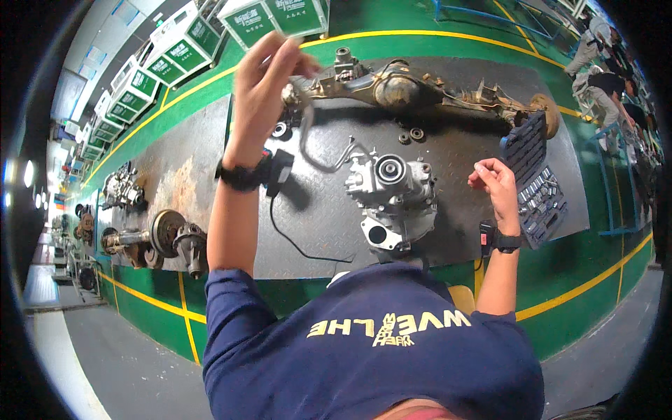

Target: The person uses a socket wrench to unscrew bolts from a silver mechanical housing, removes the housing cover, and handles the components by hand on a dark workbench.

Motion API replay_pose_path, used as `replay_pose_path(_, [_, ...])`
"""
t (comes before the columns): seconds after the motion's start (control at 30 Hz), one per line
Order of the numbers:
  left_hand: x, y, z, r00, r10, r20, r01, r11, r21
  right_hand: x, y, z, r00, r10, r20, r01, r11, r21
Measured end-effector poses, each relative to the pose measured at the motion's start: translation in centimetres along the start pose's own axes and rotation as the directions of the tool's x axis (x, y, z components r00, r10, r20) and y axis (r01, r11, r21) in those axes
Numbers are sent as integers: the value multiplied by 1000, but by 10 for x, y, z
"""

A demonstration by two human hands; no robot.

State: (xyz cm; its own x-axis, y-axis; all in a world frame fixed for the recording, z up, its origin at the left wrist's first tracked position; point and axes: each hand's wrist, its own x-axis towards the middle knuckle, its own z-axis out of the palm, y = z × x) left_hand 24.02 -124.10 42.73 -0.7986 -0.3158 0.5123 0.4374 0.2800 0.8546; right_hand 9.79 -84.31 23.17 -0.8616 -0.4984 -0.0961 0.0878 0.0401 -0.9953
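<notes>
My left hand (273, 79), blurred and with fingers curled, is raised at the table's far left side. Just beneath its fingers is the upper end of a bent dark tube (310, 155); whether I grip it cannot be told. The tube curves down and back up to the top of a silver gearbox (391, 199) standing in front of me. My right hand (496, 186) hovers right of the gearbox, fingers loosely bent, nothing visible in them. Beside it lies an opened socket set case (543, 210) holding several chrome sockets. Each wrist wears a black strap with a small box.
A rusty axle assembly (399, 89) spans the far side of the metal-topped table (315, 231). Two small gears (411, 135) lie before it. A black cable (286, 239) crosses the left side. Brake drum parts (168, 233) lie further left. People (604, 84) stand at far right.
</notes>
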Motion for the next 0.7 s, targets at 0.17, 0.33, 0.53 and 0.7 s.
replay_pose_path(0.17, [29,-39,-26,973,-208,103,205,978,32,6,2,17,998,-40,38,40,999,18])
replay_pose_path(0.33, [25,-36,-30,912,-392,119,404,908,-109,-2,12,26,999,-25,47,24,999,33])
replay_pose_path(0.53, [22,-11,-3,789,-89,608,324,901,-289,-8,19,22,999,15,39,-16,999,36])
replay_pose_path(0.7, [11,-40,-97,948,-258,185,216,952,218,-12,27,26,999,18,33,-19,1000,15])
